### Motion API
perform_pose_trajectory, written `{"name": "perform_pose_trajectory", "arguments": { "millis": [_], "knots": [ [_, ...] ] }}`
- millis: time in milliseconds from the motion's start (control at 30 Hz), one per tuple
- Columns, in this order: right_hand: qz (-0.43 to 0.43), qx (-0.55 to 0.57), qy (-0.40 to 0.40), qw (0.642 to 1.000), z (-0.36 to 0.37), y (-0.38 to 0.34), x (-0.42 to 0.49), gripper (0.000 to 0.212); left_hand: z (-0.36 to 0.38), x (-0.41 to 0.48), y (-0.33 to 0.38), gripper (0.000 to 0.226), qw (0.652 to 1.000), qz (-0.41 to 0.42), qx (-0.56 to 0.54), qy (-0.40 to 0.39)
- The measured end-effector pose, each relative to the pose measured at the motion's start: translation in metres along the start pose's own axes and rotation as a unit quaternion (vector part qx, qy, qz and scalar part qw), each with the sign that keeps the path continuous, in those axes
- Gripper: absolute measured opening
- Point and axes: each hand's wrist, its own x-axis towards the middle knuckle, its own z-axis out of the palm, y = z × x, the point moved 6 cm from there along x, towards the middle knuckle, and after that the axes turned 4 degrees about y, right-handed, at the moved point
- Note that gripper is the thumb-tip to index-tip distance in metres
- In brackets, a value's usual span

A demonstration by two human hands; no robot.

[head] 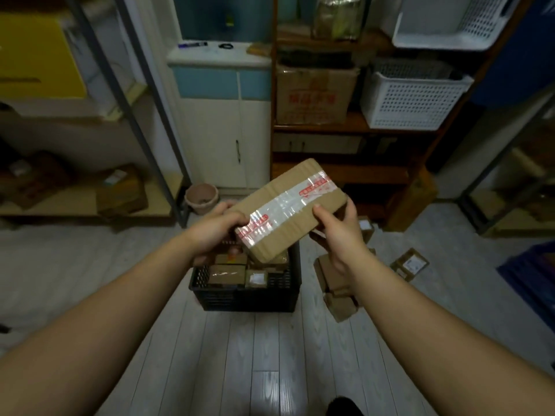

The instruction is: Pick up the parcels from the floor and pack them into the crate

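Here we hold the parcel [288,208] above the crate [246,295], left hand [214,232] and right hand [339,235] clamped on opposite ends; it looks stiff, probably light, its tape slick.

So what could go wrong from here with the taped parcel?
The crate looks nearly full of packed parcels, so the taped parcel may sit proud or slide off.
The left grip and right grip pinch only its edges; it could slip while being lowered.
The loose parcels on the floor beside the crate are a possible trip hazard.
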Motion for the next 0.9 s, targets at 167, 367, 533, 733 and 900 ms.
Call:
{"name": "perform_pose_trajectory", "arguments": {
  "millis": [167,367,533,733,900],
  "knots": [
    [0.023,0.053,0.033,0.998,0.023,0.000,0.011,0.061,-0.014,0.002,0.016,0.055,0.994,0.033,-0.077,0.063],
    [0.050,0.020,0.015,0.998,0.048,0.007,0.050,0.063,-0.026,0.029,0.019,0.069,0.995,0.051,-0.056,0.072],
    [0.032,-0.068,-0.019,0.997,0.076,0.005,0.106,0.054,-0.054,0.074,0.037,0.071,0.985,0.056,-0.041,0.157],
    [0.019,-0.119,-0.096,0.988,0.111,0.016,0.164,0.046,-0.074,0.119,0.046,0.064,0.981,0.052,-0.014,0.185],
    [0.038,-0.142,-0.115,0.982,0.122,0.031,0.191,0.046,-0.085,0.151,0.031,0.063,0.983,0.016,-0.034,0.177]
  ]
}}
